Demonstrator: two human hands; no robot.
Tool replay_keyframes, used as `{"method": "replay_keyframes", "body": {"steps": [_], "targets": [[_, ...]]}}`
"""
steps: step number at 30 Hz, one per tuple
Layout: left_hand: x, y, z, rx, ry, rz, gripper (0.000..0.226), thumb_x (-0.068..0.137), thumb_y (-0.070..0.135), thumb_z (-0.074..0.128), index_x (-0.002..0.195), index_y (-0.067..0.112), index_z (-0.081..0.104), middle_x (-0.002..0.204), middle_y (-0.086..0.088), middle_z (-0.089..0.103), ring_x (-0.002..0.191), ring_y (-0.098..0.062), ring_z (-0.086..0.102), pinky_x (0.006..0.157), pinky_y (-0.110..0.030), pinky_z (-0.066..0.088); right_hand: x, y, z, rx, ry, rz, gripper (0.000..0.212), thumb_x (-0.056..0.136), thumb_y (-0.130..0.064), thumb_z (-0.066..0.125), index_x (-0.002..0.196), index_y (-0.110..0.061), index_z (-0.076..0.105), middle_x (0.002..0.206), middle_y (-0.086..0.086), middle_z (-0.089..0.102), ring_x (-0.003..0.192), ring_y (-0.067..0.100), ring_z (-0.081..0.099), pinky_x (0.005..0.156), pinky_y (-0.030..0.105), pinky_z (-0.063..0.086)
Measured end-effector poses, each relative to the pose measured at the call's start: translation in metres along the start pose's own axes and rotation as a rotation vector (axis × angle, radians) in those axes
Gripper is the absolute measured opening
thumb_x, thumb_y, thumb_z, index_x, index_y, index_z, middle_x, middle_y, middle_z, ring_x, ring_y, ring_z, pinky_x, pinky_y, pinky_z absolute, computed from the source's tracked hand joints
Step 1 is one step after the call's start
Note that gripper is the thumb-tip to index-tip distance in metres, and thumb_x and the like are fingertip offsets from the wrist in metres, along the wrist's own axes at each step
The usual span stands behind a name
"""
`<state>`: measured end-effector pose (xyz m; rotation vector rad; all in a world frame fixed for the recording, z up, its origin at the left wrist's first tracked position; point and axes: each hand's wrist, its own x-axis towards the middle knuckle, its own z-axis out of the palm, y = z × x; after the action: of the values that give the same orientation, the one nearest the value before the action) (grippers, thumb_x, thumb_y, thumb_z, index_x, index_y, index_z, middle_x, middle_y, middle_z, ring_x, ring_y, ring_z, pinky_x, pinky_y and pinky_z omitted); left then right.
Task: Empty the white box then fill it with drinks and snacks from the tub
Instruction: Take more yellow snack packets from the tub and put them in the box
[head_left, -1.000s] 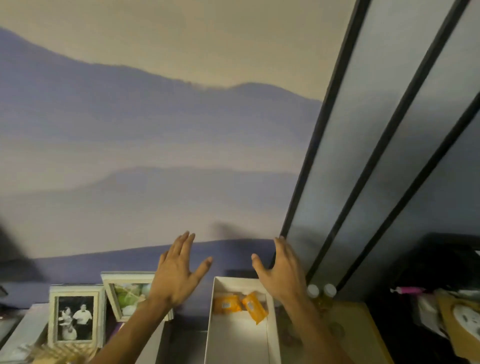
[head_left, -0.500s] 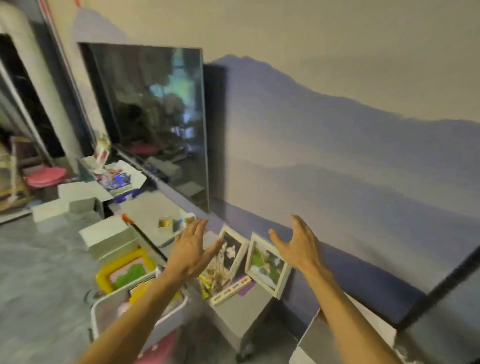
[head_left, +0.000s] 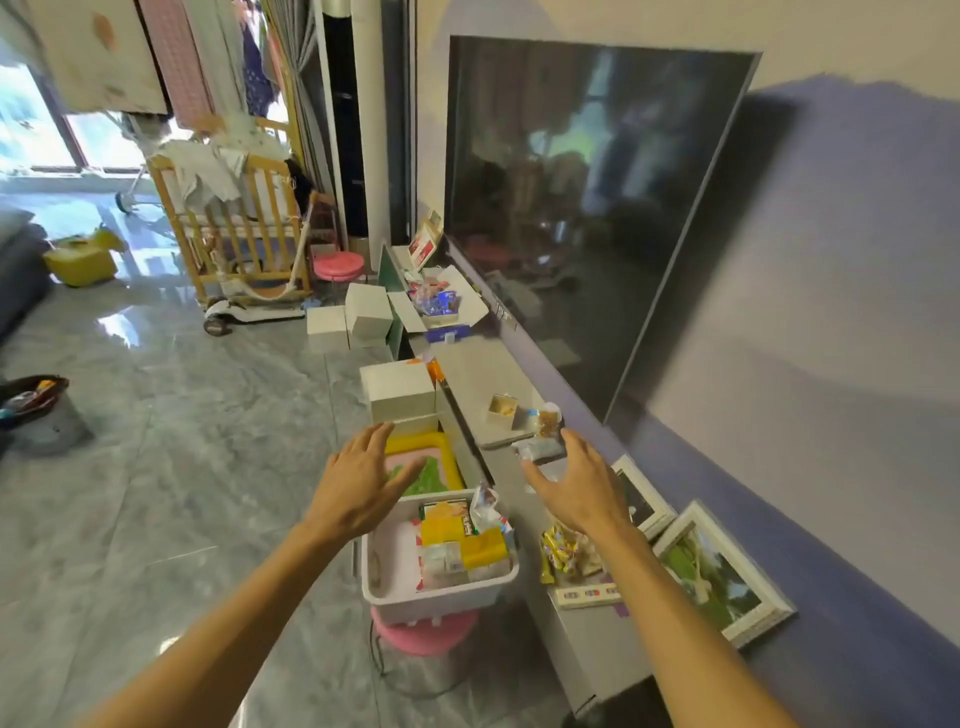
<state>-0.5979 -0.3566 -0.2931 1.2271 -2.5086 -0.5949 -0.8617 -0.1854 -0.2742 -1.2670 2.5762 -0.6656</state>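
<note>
A white tub (head_left: 387, 577) sits on a pink stool (head_left: 423, 635) beside a low grey cabinet. It holds yellow snack packets (head_left: 470, 540) and other wrapped packs. My left hand (head_left: 363, 480) hovers over the tub's far left corner, fingers spread and holding nothing. Over the cabinet top, to the tub's right, my right hand (head_left: 576, 483) is held out with its fingers relaxed, also holding nothing. The long white box with orange packets is out of view.
A low grey cabinet (head_left: 587, 629) runs along the wall under a large dark TV (head_left: 582, 208). On it lie two picture frames (head_left: 722, 571), loose sweets (head_left: 563, 553) and small boxes. White boxes (head_left: 397, 389) and a yellow tray (head_left: 421, 470) stand on the floor beyond the tub.
My view has swung left, away from the long white box and over to the tub on the stool. Both hands stayed raised and spread, and now hover around the tub.
</note>
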Motion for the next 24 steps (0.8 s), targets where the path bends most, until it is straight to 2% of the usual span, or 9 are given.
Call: {"method": "replay_keyframes", "body": {"steps": [2, 6, 10, 13, 17, 20, 22, 24], "targets": [[0.017, -0.022, 0.012, 0.004, -0.03, -0.022, 0.1, 0.09, 0.089, 0.026, 0.163, 0.02, 0.03, 0.167, -0.007, 0.036, 0.149, -0.028, 0.04, 0.122, -0.053, 0.034, 0.02, -0.005, 0.024, -0.032, -0.067, -0.011, 0.09, 0.092, -0.078, 0.056, 0.161, -0.024, 0.034, 0.162, 0.006, 0.048, 0.142, 0.031, 0.053, 0.102, 0.046, 0.053], [0.049, -0.056, 0.048, -0.004, -0.112, -0.05, 0.103, 0.088, 0.091, 0.026, 0.161, 0.019, 0.034, 0.164, -0.007, 0.04, 0.145, -0.028, 0.044, 0.12, -0.054, 0.037, 0.054, -0.002, 0.071, -0.095, -0.222, 0.003, 0.101, 0.091, -0.08, 0.056, 0.167, -0.021, 0.025, 0.171, 0.007, 0.035, 0.153, 0.032, 0.042, 0.113, 0.049, 0.046], [0.066, -0.078, 0.105, -0.036, -0.211, -0.104, 0.104, 0.087, 0.092, 0.028, 0.161, 0.019, 0.035, 0.165, -0.005, 0.04, 0.145, -0.027, 0.045, 0.119, -0.05, 0.039, 0.081, 0.022, 0.122, -0.121, -0.368, 0.005, 0.094, 0.087, -0.079, 0.061, 0.157, -0.021, 0.039, 0.16, 0.007, 0.048, 0.141, 0.031, 0.052, 0.107, 0.046, 0.05], [0.073, -0.094, 0.162, -0.067, -0.28, -0.166, 0.097, 0.088, 0.089, 0.035, 0.16, 0.023, 0.035, 0.162, -0.004, 0.042, 0.137, -0.027, 0.052, 0.115, -0.046, 0.044, 0.102, 0.048, 0.171, -0.075, -0.538, -0.037, 0.09, 0.079, -0.079, 0.067, 0.153, -0.032, 0.044, 0.156, -0.003, 0.052, 0.137, 0.024, 0.056, 0.104, 0.039, 0.051], [0.093, -0.125, 0.263, -0.136, -0.319, -0.253, 0.1, 0.083, 0.095, 0.034, 0.16, 0.032, 0.034, 0.162, 0.002, 0.042, 0.14, -0.023, 0.049, 0.116, -0.045, 0.044, 0.145, 0.098, 0.265, -0.036, -0.725, -0.13, 0.09, 0.072, -0.083, 0.072, 0.148, -0.051, 0.036, 0.155, -0.013, 0.05, 0.137, 0.015, 0.054, 0.093, 0.026, 0.044], [0.112, -0.158, 0.345, -0.191, -0.336, -0.345, 0.107, 0.079, 0.097, 0.037, 0.162, 0.03, 0.03, 0.162, -0.001, 0.043, 0.141, -0.025, 0.05, 0.115, -0.046, 0.044, 0.178, 0.143, 0.342, -0.059, -0.8, -0.19, 0.098, 0.065, -0.093, 0.072, 0.147, -0.055, 0.033, 0.156, -0.015, 0.049, 0.137, 0.014, 0.054, 0.098, 0.029, 0.048], [0.118, -0.178, 0.396, -0.246, -0.353, -0.399, 0.108, 0.079, 0.095, 0.044, 0.162, 0.026, 0.029, 0.162, -0.005, 0.043, 0.14, -0.027, 0.05, 0.113, -0.045, 0.044, 0.191, 0.172, 0.39, -0.107, -0.839, -0.258, 0.103, 0.065, -0.09, 0.074, 0.151, -0.049, 0.036, 0.157, -0.009, 0.049, 0.139, 0.018, 0.052, 0.105, 0.033, 0.048], [0.118, -0.191, 0.437, -0.282, -0.375, -0.438, 0.109, 0.079, 0.093, 0.049, 0.161, 0.025, 0.028, 0.16, -0.008, 0.043, 0.139, -0.03, 0.051, 0.112, -0.046, 0.044, 0.196, 0.194, 0.424, -0.174, -0.863, -0.31, 0.112, 0.066, -0.084, 0.078, 0.159, -0.038, 0.036, 0.161, -0.002, 0.045, 0.146, 0.023, 0.044, 0.116, 0.043, 0.044]]}}
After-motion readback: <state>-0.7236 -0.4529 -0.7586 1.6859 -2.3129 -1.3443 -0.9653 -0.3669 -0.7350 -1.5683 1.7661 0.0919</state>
